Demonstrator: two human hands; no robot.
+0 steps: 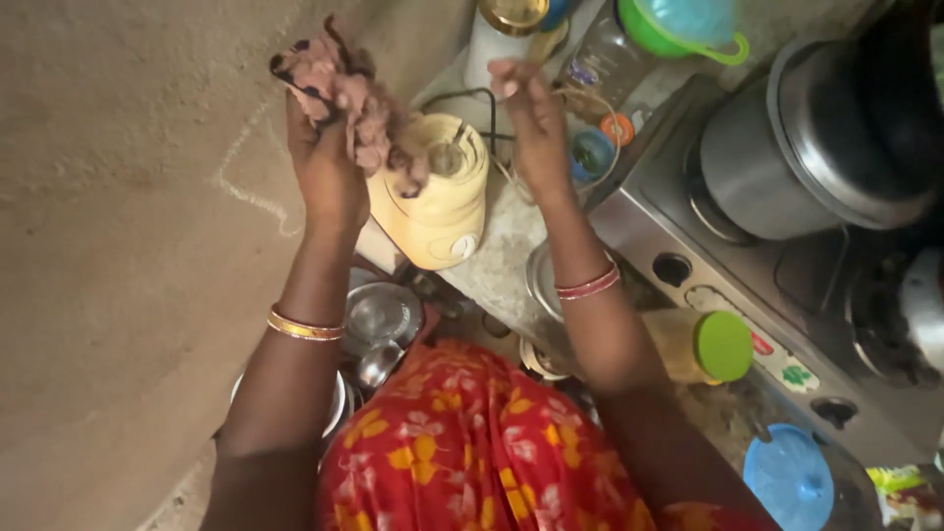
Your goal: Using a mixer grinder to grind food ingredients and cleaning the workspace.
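The left hand (323, 162) is raised at about 11 o'clock in the head view, fingers clenched around a crumpled pinkish-brown cloth rag with dark edging (349, 93); the rag bunches above the fist and trails down toward 3 o'clock, its loose end hanging in front of the pale yellow plastic mixer base (438, 197). The right hand (531, 113) is lifted at about 12 o'clock, fingers loosely curled and holding nothing that can be made out; whether a fingertip touches the rag cannot be told. The two hands are near each other, with the mixer base showing in the gap between them.

The mixer base stands at the near edge of the grey stone surface (506, 251), just beside the bare plaster wall (128, 246) that fills the whole 9 o'clock side. At 3 o'clock a steel gas stove (688, 236) carries a large lidded steel pot (796, 147), close against the right forearm. A yellow jar with a green lid (703, 346) lies at 4 o'clock just beside the stove front, and a blue plastic lid (790, 477) sits at 5 o'clock. Below the surface edge, steel vessels (379, 324) crowd between the forearms. Bottles and a green plastic strainer (683, 25) pack the far edge at 1 o'clock.
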